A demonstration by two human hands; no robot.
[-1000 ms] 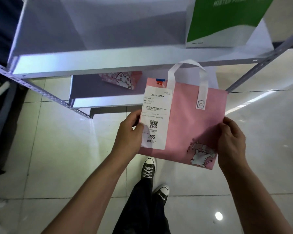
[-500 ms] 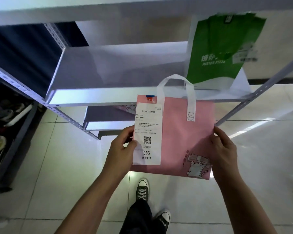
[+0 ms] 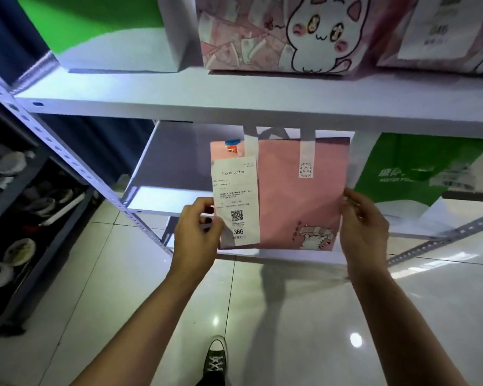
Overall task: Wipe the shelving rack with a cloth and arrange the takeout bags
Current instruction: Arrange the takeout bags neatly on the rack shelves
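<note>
We've got the pink bag (image 3: 299,190) upright between both hands, flat face toward us, receipt (image 3: 236,201) on its left half. Left hand (image 3: 198,235) pinches the bag's lower left edge, thumb over the receipt's bottom corner. Right hand (image 3: 363,221) grips the lower right edge w/ fingers curled round it. So both hands are closed on the bag, pretty much level w/ each other, neither one nearer.

Key thing imo: the bag's base looks like it's sitting at or just above the front lip of the middle shelf (image 3: 179,168), can't tell if it's actually touching. Its handles poke up right to the underside of the top shelf (image 3: 234,104), so headroom looks tight. Shelf lies straight ahead of the hands, away from us. Green bag (image 3: 402,174) stands just to the right, close to the right hand, so prob the bag goes straight back and maybe a bit left, keeping it upright so the handles don't snag.
</note>
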